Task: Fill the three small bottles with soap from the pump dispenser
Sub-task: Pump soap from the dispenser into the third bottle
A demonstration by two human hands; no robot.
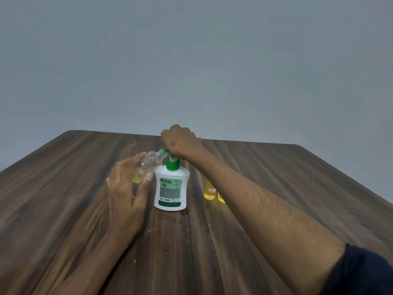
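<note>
Centrally, the soap dispenser stands upright on the table. Right hand rests on its pump head, fingers curled downward. Left hand grips a tilted small bottle, mouth at the spout. Two yellow-filled bottles stand right of the dispenser.

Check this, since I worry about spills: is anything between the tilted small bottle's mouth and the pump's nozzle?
Nothing visible. The left hand holds the small bottle tilted, its mouth right at the pump dispenser nozzle, under the right hand.

Tilted clear bottle (little soap) meets upright white dispenser's spout.
</note>
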